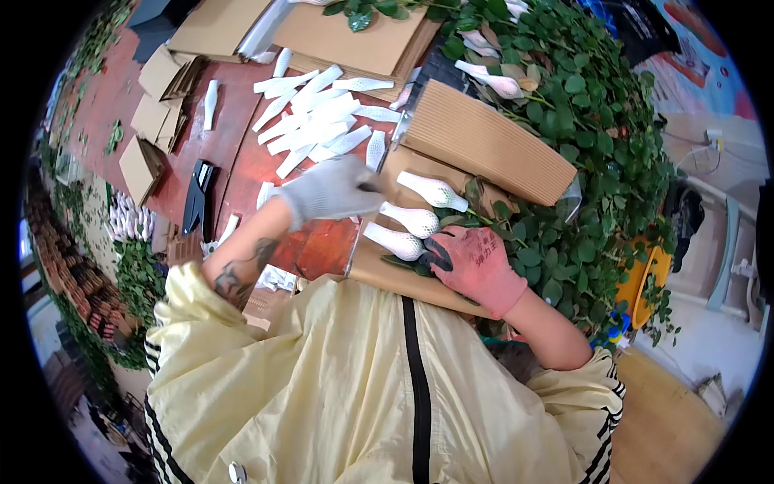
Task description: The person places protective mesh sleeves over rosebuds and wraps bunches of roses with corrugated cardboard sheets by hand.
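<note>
My left hand (pixel 334 190), in a grey glove, hovers at the left edge of the cardboard sheet (pixel 377 270), its fingers loosely bent and apart with nothing visible between them. My right hand (pixel 477 266), in a pink glove with dark fingertips, has its fingers pressed round the base of the lowest white-netted flower head (pixel 395 241). Just above it lies a second netted head (pixel 409 219), and higher up a third netted head (pixel 433 191) has its green stem running right. Folded corrugated cardboard (pixel 488 143) rests behind them.
Loose white foam nets (pixel 322 113) are piled on the red table (pixel 250 165). A black stapler (pixel 198 198) and folded cardboard pieces (pixel 141 169) lie left. Cardboard sheets (pixel 347 36) are stacked at the back. Leafy stems (pixel 597 121) crowd the right, near a yellow object (pixel 647 278).
</note>
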Motion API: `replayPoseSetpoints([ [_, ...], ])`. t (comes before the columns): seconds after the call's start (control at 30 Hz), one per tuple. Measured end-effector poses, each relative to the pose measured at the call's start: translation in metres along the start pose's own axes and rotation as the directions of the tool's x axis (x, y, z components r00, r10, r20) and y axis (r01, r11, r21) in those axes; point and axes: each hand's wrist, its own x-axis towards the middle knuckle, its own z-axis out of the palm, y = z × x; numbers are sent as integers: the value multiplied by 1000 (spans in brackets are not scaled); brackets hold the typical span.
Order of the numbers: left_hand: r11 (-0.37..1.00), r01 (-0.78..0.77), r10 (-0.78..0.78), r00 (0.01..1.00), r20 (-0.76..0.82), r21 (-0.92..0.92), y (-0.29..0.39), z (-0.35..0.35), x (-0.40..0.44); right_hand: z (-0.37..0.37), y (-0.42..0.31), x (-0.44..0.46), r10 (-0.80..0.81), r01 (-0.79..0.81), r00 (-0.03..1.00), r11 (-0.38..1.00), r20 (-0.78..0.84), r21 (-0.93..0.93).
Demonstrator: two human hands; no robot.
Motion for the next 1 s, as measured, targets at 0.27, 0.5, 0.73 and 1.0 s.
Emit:
replayPoseSetpoints([
  [0.27, 967, -193, 190, 981, 35, 164, -5, 30, -23, 9, 8, -5, -122, 126, 982, 992, -147, 14],
  [0.5, 971, -239, 237, 969, 70, 27, -25, 28, -16, 2, 3, 0, 46, -54, 985, 997, 167, 46],
  [0.73, 964, -252, 259, 963, 71, -87, -37, 13, -21, 23, 13, -7, -63, 63, 990, 998, -128, -9],
  [1.0, 906, 30, 127, 932, -340, 422, -40, -22, -55, 9, 7, -2, -103, 116, 973, 992, -205, 52],
])
